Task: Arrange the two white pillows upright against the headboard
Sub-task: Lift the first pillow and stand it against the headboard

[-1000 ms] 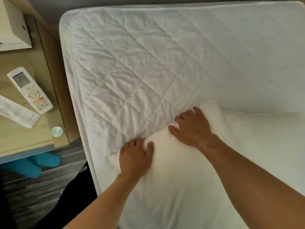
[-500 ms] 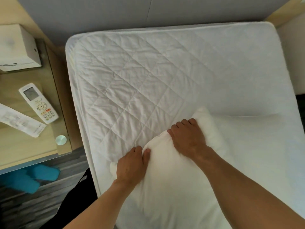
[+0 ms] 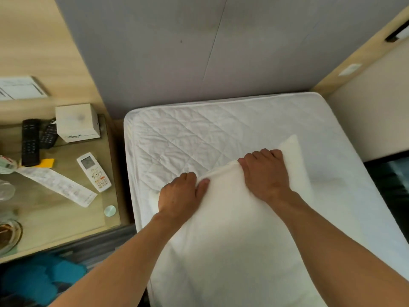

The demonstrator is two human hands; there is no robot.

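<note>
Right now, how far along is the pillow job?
Nothing is done yet: no pillow stands against the headboard. In hand: the left hand and right hand both grip the top edge of one pillow. Left: stand it up, then the second pillow lying behind.

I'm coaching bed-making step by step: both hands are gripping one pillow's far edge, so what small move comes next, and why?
Probably lift and carry the pillow forward toward the headboard. The left hand and right hand already pinch its far edge, and bare quilted mattress lies between it and the headboard.
</note>
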